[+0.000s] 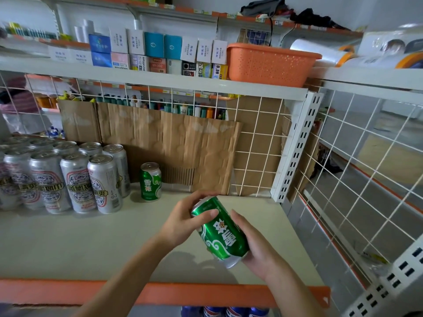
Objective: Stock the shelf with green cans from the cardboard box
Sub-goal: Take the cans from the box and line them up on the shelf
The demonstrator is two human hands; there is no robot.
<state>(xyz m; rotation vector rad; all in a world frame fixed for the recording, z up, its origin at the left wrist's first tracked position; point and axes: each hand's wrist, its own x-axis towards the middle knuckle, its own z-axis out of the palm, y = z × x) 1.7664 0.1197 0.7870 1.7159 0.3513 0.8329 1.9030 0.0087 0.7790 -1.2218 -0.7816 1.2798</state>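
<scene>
A green can [220, 232] hangs tilted above the pale shelf board [68, 245], its top pointing away from me. My left hand [185, 221] grips its upper end, thumb across the side. My right hand [256, 245] cups its lower end from the right. A second green can [150, 181] stands upright on the shelf near the back, beside the silver cans. The cardboard box is not in view.
Several tall silver cans [75, 179] stand in rows at the left of the shelf. Crumpled cardboard [169, 145] lines the white wire grid at the back. An orange basket [270, 62] sits on the shelf above. An orange strip [160, 291] edges the shelf front.
</scene>
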